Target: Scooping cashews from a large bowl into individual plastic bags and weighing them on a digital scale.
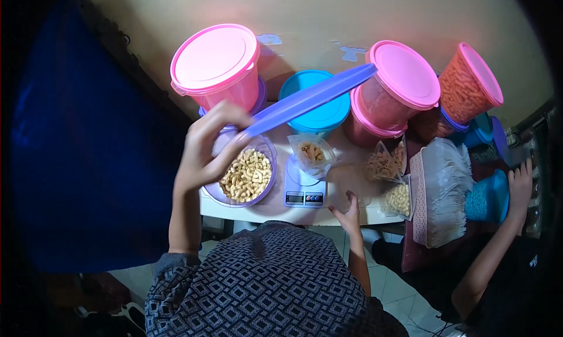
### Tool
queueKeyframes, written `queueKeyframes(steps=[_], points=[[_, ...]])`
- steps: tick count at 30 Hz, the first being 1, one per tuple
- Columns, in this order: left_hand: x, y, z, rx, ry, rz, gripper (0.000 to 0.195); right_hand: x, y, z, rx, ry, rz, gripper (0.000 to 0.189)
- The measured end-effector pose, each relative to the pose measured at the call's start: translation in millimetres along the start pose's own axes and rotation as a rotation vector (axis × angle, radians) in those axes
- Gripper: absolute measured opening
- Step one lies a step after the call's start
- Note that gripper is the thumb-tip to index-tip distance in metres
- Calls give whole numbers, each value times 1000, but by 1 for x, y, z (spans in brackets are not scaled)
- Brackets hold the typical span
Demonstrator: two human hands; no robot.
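My left hand (213, 145) grips the rim of a purple plastic lid (312, 99), raised on a slant above the table. Below it stands a clear purple tub (273, 178), uncovered, with pale curved macaroni-like snacks (247, 176) inside. On a digital kitchen scale (304, 192) rests an open plastic bag (312, 154) of brownish snack pieces. My right hand (349, 214) is by the table's front edge, right of the scale, its fingers apart and nothing in them. A bag of pale snacks (396, 199) and a bag of brownish snacks (382, 165) lie farther right.
Pink-lidded tubs (215, 57) and a blue-lidded tub (316, 101) line the wall. A pink basket (420, 200) holds a stack of plastic bags (448, 196). At the right, another person's hand (521, 187) is beside a blue tub (486, 198). A blue curtain-like sheet (96, 161) hangs left.
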State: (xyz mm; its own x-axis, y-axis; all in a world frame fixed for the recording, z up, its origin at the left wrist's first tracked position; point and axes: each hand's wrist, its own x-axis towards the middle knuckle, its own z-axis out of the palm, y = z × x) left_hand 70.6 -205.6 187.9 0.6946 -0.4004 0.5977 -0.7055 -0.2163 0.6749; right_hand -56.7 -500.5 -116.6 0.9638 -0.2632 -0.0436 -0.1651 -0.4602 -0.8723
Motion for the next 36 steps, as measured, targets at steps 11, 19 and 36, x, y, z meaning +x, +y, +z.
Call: queueKeyframes(steps=[11, 19, 36], points=[[-137, 37, 1, 615, -218, -390, 18, 30, 1, -3, -48, -196, -94, 75], [-220, -27, 66, 632, -158, -341, 16, 36, 1, -5, -160, -302, -124, 75], [-182, -62, 73, 452, -216, -402, 16, -8, -26, 26, -55, -156, 95, 70]])
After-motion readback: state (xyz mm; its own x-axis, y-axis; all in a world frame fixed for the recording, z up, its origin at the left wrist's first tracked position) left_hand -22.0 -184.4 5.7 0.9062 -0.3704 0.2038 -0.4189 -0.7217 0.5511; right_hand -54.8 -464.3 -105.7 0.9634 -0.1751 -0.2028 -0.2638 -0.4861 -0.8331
